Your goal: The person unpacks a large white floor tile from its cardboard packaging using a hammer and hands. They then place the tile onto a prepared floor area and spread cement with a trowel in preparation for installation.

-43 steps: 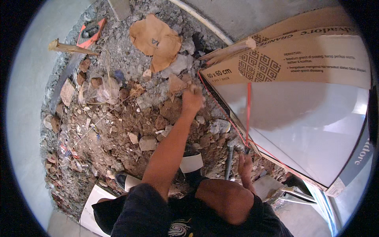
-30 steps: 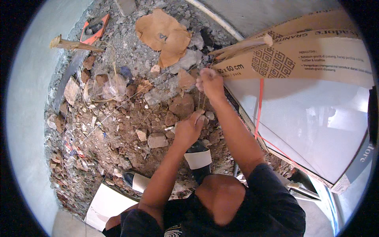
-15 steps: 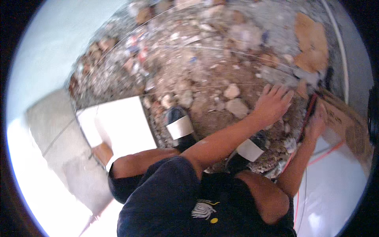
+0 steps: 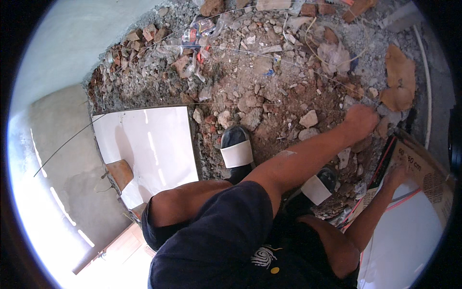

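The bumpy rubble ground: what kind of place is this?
Probably a room being built or renovated: there's loose rubble along a wall, a white tile beside it, and a cardboard carton.

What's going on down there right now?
The person's left hand is curled low over the rubble; whether it grips anything is hidden. The right hand is at the carton, though contact is unclear. A white tile lies off to the left.
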{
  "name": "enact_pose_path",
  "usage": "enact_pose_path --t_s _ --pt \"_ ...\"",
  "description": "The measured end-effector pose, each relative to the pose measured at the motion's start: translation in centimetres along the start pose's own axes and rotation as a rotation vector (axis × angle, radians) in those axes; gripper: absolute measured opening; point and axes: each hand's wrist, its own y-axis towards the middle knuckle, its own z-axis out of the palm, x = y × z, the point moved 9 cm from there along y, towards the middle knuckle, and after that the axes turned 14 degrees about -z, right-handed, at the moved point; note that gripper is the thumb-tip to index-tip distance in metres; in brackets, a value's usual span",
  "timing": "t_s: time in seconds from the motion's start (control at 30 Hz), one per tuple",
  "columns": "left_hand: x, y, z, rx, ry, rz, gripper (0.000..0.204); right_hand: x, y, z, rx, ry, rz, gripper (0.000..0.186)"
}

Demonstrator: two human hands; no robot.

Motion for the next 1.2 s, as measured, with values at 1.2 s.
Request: enact_pose_path --t_s 1.2 --pt "-7.2 6.1 5.9 0.161 -0.019 0.040 0.031 4.9 -2.1 0.7 -0.252 0.383 0.315 0.026"
